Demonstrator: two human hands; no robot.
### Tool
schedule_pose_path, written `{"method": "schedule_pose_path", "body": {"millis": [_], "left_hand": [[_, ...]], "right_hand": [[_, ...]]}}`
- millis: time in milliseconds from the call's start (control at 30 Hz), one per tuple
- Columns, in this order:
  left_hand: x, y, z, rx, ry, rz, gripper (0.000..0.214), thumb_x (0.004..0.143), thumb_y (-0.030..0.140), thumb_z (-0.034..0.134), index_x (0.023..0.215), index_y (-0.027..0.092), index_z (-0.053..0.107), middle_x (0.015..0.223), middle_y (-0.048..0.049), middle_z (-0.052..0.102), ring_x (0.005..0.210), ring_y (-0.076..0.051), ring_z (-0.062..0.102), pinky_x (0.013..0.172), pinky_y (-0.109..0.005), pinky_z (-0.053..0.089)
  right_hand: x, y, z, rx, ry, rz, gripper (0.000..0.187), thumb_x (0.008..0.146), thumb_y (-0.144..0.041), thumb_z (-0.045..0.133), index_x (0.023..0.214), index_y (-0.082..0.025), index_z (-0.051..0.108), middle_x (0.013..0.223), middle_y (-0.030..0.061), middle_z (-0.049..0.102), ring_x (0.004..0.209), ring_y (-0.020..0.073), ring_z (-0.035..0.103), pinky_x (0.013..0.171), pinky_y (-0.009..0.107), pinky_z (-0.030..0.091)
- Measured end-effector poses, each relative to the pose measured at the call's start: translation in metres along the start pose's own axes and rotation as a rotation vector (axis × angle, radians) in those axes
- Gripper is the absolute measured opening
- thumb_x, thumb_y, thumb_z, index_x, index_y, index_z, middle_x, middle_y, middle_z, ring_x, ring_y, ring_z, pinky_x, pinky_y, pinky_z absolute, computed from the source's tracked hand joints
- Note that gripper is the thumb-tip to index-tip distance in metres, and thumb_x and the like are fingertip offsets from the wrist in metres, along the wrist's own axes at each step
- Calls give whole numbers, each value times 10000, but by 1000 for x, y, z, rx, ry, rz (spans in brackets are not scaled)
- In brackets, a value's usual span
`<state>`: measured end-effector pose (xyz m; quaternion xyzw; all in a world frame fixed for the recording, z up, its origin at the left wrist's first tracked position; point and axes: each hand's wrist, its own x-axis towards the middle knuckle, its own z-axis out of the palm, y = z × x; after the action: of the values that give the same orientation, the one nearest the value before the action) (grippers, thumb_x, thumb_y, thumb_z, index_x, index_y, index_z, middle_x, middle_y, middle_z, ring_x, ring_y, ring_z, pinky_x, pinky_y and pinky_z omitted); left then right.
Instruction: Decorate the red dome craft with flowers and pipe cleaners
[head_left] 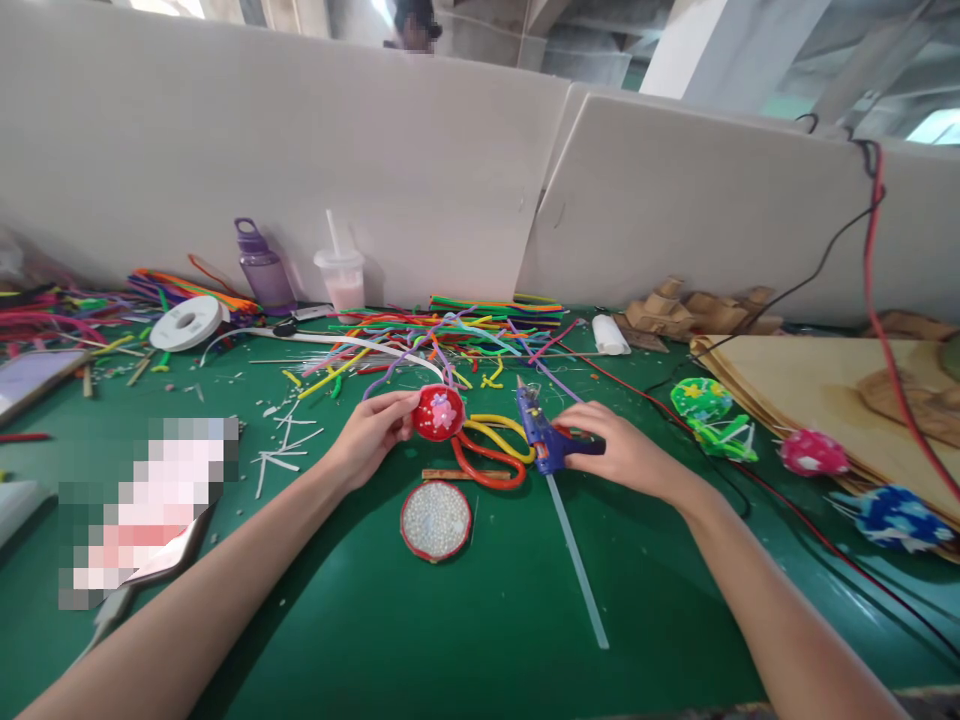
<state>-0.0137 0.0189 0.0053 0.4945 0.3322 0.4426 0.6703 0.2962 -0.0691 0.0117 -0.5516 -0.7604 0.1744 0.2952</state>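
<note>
My left hand [369, 432] pinches a small red dome [439, 412] with a pink flower on it, held just above the green mat. My right hand [619, 450] is wrapped round the handle of a blue glue gun [538, 428], whose nozzle points away from me and whose clear glue stick [576, 565] trails back toward me. Between the hands lie scissors with red and yellow handles [491, 450]. Below them rests a round red-rimmed half filled with white foam beads [436, 520].
A heap of coloured pipe cleaners [450, 335] lies ahead, with a tape roll [185, 323], purple bottle [264, 268] and drink cup [341, 275] by the white partition. Green, pink and blue decorated pieces [705, 400] and wooden sheets [817, 385] sit right. Red and black cables [885, 330] cross there.
</note>
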Motion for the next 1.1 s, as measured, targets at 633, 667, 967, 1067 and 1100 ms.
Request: {"method": "schedule_pose_path", "body": {"millis": [633, 667, 967, 1067, 1100], "left_hand": [[3, 0, -5, 357, -18, 28, 314, 767, 392, 649, 931, 125, 666, 498, 34, 461, 452, -62, 386, 403, -178, 264], [3, 0, -6, 373, -17, 36, 303, 768, 388, 646, 917, 125, 663, 498, 33, 463, 449, -62, 385, 395, -177, 260], [3, 2, -3, 383, 123, 32, 323, 747, 379, 640, 957, 134, 632, 494, 30, 488, 395, -74, 403, 343, -180, 252], [4, 8, -5, 325, 359, 290, 238, 754, 355, 629, 881, 153, 631, 587, 19, 526, 406, -58, 409, 362, -187, 264], [4, 11, -5, 287, 397, 393, 197, 767, 343, 619, 839, 159, 626, 590, 24, 513, 406, -50, 390, 372, -189, 259]], "right_hand": [[-6, 26, 0, -347, -66, 6, 324, 723, -305, 679, 1037, -227, 683, 1209, 111, 531, 1174, 302, 450, 1023, 485, 368], [-6, 28, 0, -346, -68, 17, 327, 719, -305, 680, 1038, -232, 683, 1210, 109, 531, 1177, 302, 451, 1021, 485, 371], [-9, 22, -3, -275, -62, 64, 379, 735, -348, 657, 1102, -252, 650, 1240, 96, 550, 1166, 284, 512, 998, 456, 412], [-8, 9, -10, -220, 56, 35, 282, 810, -360, 584, 1053, -240, 660, 1185, 84, 592, 1094, 254, 570, 972, 416, 428], [-8, 3, -12, -195, 120, 30, 247, 843, -360, 544, 1014, -230, 667, 1142, 81, 616, 1064, 247, 584, 956, 408, 432]]}}
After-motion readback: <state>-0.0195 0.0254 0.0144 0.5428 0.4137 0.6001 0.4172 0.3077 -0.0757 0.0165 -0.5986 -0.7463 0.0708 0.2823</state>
